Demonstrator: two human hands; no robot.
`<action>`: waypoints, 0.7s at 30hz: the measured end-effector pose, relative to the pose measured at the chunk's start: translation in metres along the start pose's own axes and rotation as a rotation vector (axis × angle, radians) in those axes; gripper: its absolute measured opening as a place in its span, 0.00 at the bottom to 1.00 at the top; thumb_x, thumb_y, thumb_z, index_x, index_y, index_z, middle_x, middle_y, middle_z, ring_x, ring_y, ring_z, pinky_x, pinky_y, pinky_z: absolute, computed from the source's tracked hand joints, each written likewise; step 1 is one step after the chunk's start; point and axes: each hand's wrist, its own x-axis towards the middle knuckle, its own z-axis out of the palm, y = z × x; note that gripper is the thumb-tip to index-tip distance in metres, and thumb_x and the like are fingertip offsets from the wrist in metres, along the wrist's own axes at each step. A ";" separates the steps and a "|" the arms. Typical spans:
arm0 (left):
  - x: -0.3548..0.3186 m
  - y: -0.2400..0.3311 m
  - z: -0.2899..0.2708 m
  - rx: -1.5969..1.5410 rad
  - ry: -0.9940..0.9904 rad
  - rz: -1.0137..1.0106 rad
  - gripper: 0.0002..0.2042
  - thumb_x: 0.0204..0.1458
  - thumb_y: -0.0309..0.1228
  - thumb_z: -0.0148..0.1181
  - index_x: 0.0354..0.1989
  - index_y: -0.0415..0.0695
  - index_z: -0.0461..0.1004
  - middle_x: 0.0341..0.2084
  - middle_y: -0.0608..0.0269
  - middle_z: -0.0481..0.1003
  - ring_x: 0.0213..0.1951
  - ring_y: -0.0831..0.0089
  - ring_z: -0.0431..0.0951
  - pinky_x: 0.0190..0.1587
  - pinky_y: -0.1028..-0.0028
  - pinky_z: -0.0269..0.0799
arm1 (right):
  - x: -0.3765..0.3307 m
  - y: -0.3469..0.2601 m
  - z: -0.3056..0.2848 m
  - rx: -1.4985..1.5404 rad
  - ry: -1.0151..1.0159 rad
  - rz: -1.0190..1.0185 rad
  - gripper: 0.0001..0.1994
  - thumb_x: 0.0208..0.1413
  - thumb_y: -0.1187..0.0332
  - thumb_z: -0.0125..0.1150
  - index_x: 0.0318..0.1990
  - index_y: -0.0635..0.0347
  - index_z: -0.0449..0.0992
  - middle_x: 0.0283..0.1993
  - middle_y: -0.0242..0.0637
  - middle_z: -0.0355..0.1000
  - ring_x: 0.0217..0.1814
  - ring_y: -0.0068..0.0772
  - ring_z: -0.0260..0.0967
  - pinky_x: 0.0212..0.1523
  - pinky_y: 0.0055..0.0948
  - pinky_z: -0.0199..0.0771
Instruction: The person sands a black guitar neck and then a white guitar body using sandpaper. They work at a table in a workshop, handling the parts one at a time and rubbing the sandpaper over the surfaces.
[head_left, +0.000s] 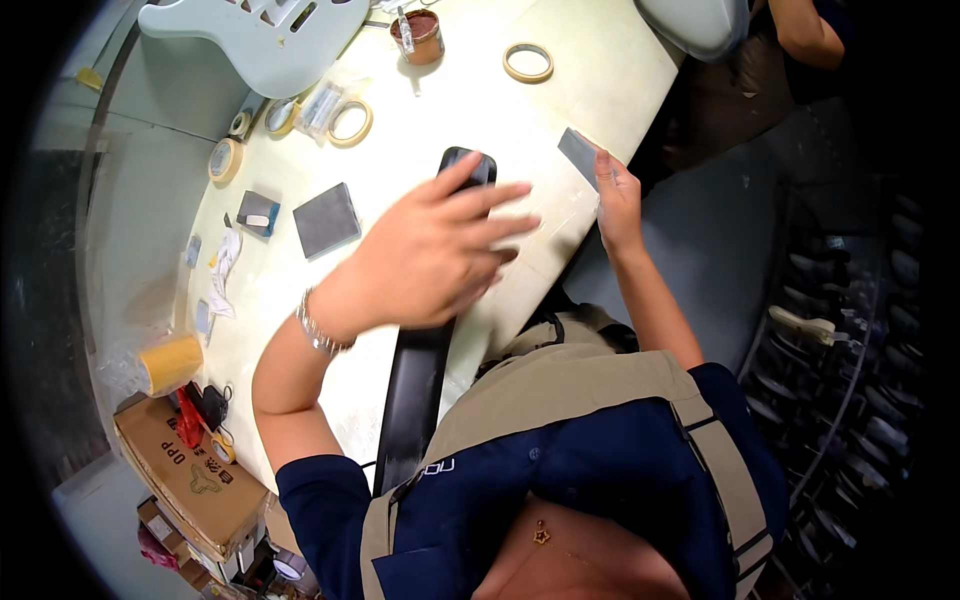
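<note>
My left hand (pixel 430 245), fingers spread and slightly blurred, is over a long glossy black piece (pixel 412 390) that runs from the table toward my body. Its rounded far end (pixel 468 165) shows past my fingers; whether my palm touches it I cannot tell. My right hand (pixel 618 200) is at the table's right edge, thumb on top, closed on a thin grey sanding sheet (pixel 578 152). Left of my left hand lies a dark grey square pad (pixel 327 220), with a smaller blue-grey block (pixel 258 214) beyond it.
A pale blue guitar body (pixel 262 45) lies at the far left. Near it are a brown tub (pixel 418 40) and tape rolls (pixel 528 62). A white cloth (pixel 226 270) and yellow roll (pixel 170 363) line the left edge. A cardboard box (pixel 190 465) sits below. Another person's arm (pixel 805 30) is far right.
</note>
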 end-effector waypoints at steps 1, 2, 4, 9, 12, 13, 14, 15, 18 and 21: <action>0.013 -0.014 -0.003 -0.013 -0.007 -0.001 0.09 0.50 0.32 0.58 0.37 0.49 0.83 0.55 0.68 0.74 0.63 0.65 0.67 0.70 0.48 0.50 | -0.001 0.001 -0.001 -0.004 0.017 0.002 0.26 0.69 0.52 0.44 0.57 0.68 0.73 0.51 0.39 0.75 0.53 0.26 0.69 0.60 0.25 0.62; 0.027 -0.029 0.000 -0.020 -0.019 -0.034 0.10 0.51 0.34 0.58 0.38 0.49 0.83 0.53 0.65 0.75 0.60 0.64 0.70 0.69 0.49 0.51 | -0.002 0.001 -0.002 -0.008 0.029 0.004 0.26 0.69 0.51 0.43 0.56 0.67 0.74 0.50 0.39 0.76 0.53 0.27 0.69 0.61 0.25 0.61; 0.059 -0.065 -0.002 -0.262 -0.358 -0.272 0.14 0.57 0.37 0.53 0.43 0.47 0.82 0.49 0.58 0.77 0.51 0.61 0.76 0.66 0.56 0.59 | -0.003 -0.004 -0.002 -0.017 0.019 -0.014 0.26 0.69 0.51 0.43 0.57 0.67 0.73 0.49 0.39 0.76 0.52 0.28 0.70 0.58 0.25 0.63; 0.069 -0.141 0.062 -0.120 -0.579 -0.538 0.19 0.51 0.38 0.63 0.48 0.41 0.79 0.38 0.53 0.81 0.40 0.64 0.81 0.45 0.70 0.74 | -0.008 -0.019 0.002 0.025 0.003 0.033 0.27 0.69 0.52 0.43 0.58 0.70 0.71 0.48 0.42 0.76 0.49 0.28 0.72 0.49 0.26 0.68; 0.039 -0.139 0.074 -0.569 -0.225 -0.586 0.19 0.56 0.43 0.59 0.47 0.40 0.79 0.37 0.55 0.81 0.40 0.68 0.80 0.47 0.70 0.73 | -0.018 -0.021 -0.001 -0.026 -0.025 -0.061 0.25 0.70 0.54 0.42 0.58 0.67 0.72 0.51 0.40 0.75 0.47 0.27 0.71 0.46 0.26 0.69; 0.033 -0.135 0.073 -0.622 -0.142 -0.644 0.19 0.58 0.43 0.57 0.47 0.40 0.79 0.37 0.56 0.81 0.41 0.68 0.80 0.47 0.71 0.73 | -0.020 -0.027 0.001 -0.052 -0.047 -0.125 0.23 0.70 0.55 0.42 0.58 0.65 0.72 0.52 0.39 0.74 0.46 0.27 0.71 0.46 0.25 0.69; 0.025 -0.130 0.073 -0.674 -0.056 -0.704 0.19 0.60 0.44 0.54 0.47 0.40 0.79 0.37 0.56 0.81 0.41 0.69 0.80 0.48 0.71 0.73 | -0.023 -0.034 0.004 -0.077 -0.072 -0.189 0.22 0.70 0.57 0.43 0.58 0.64 0.73 0.54 0.38 0.73 0.45 0.26 0.71 0.45 0.24 0.70; 0.013 -0.121 0.073 -0.723 0.095 -0.692 0.21 0.64 0.45 0.47 0.45 0.40 0.81 0.36 0.58 0.81 0.39 0.71 0.77 0.47 0.72 0.71 | -0.027 -0.043 0.007 -0.070 -0.120 -0.226 0.18 0.69 0.61 0.45 0.57 0.61 0.75 0.57 0.40 0.72 0.48 0.30 0.69 0.48 0.26 0.68; -0.009 -0.092 0.062 -1.047 0.314 -0.581 0.23 0.67 0.44 0.42 0.45 0.37 0.80 0.37 0.60 0.80 0.42 0.74 0.75 0.51 0.74 0.68 | -0.022 -0.065 0.023 -0.353 -0.198 -0.661 0.16 0.64 0.66 0.52 0.55 0.58 0.76 0.58 0.40 0.72 0.50 0.35 0.66 0.52 0.28 0.65; -0.024 -0.057 0.053 -1.202 0.349 -0.683 0.25 0.68 0.45 0.39 0.47 0.34 0.78 0.40 0.61 0.78 0.45 0.76 0.73 0.54 0.76 0.65 | -0.016 -0.075 0.037 -0.428 -0.263 -0.796 0.17 0.57 0.70 0.58 0.54 0.56 0.78 0.58 0.36 0.73 0.47 0.37 0.63 0.52 0.30 0.64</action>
